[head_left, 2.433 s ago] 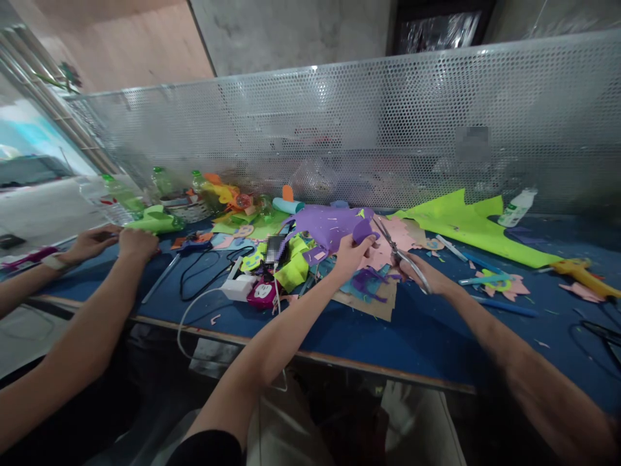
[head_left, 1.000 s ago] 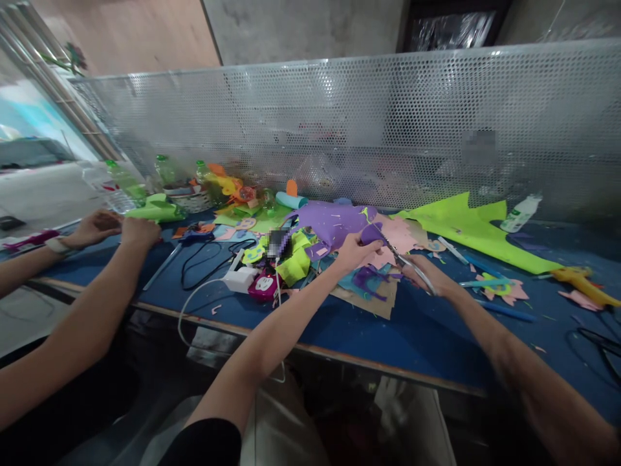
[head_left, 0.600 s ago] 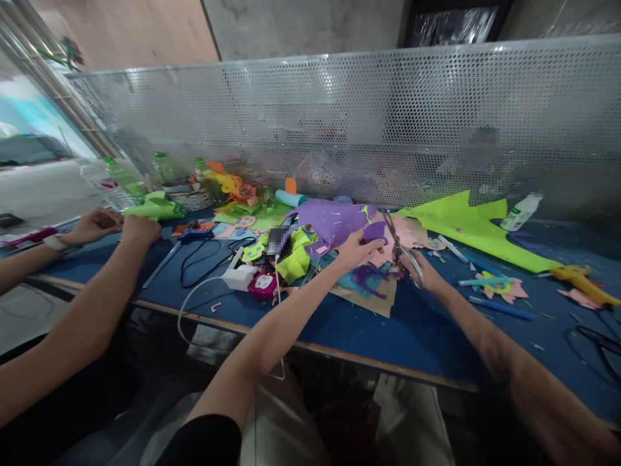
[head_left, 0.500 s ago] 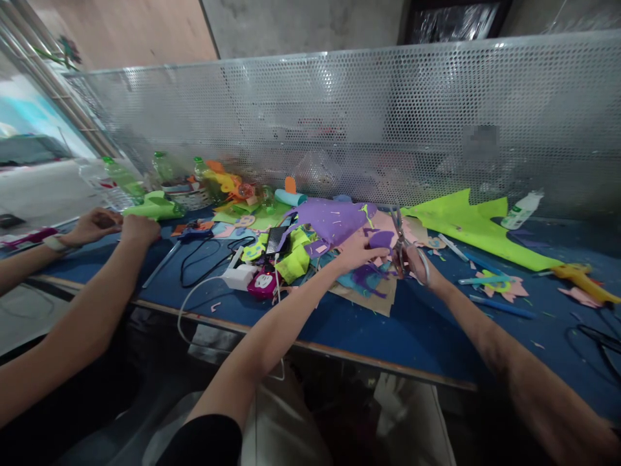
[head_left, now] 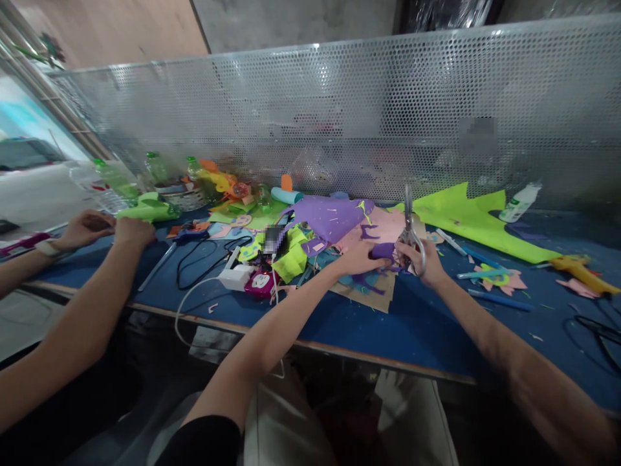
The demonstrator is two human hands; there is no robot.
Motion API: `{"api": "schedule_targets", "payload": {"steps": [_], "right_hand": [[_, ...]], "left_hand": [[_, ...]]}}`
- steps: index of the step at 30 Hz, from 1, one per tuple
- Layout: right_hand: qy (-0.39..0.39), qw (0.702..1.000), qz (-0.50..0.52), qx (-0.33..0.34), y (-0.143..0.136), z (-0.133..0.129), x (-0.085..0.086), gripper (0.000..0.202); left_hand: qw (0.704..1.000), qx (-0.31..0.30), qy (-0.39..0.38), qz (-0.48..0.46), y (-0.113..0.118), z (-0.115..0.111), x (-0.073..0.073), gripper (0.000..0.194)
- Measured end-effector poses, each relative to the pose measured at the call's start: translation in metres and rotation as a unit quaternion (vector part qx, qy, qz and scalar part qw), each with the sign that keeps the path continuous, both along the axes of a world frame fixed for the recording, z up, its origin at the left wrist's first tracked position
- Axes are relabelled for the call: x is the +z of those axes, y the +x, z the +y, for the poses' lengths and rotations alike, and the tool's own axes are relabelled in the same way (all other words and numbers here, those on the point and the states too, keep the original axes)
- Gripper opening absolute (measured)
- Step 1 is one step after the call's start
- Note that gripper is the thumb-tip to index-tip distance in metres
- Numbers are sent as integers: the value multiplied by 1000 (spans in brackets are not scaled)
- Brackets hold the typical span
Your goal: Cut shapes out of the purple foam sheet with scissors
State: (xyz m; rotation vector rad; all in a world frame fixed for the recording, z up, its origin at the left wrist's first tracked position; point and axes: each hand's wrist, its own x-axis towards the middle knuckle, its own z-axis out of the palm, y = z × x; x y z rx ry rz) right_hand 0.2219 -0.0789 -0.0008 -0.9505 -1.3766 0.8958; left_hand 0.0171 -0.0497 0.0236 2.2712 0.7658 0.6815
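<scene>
My left hand (head_left: 358,258) pinches a small purple foam piece (head_left: 383,251) just above the pile of foam scraps. My right hand (head_left: 427,264) grips the handles of silver scissors (head_left: 409,223), whose blades point straight up and look closed. The two hands nearly touch over a brown card sheet (head_left: 373,292) that carries purple and teal offcuts. A large purple foam sheet (head_left: 330,217) and a pink sheet (head_left: 383,228) lie right behind them.
The blue table (head_left: 427,330) carries a lime-green sheet (head_left: 466,220), a white bottle (head_left: 518,204), a yellow glue gun (head_left: 579,272), pens, cables and a white charger (head_left: 233,278). Another person's hands (head_left: 109,230) rest at the left. A perforated metal screen (head_left: 339,123) closes the back.
My right hand has swung the scissors from slanting into the purple foam to pointing straight up. My left hand has drawn the small purple piece down and closer to me.
</scene>
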Motion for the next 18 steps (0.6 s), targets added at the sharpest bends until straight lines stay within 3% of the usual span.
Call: {"api": "schedule_targets", "payload": {"steps": [6, 11, 18], "right_hand": [[13, 996, -84, 8, 1, -4, 7, 29], [-1, 992, -116, 55, 14, 0, 2, 42], [-22, 962, -229, 149, 23, -6, -4, 48]], "left_hand": [[996, -4, 80, -26, 4, -4, -1, 37], [983, 68, 120, -125, 3, -2, -3, 33], [960, 156, 86, -217, 1, -2, 0, 46]]}}
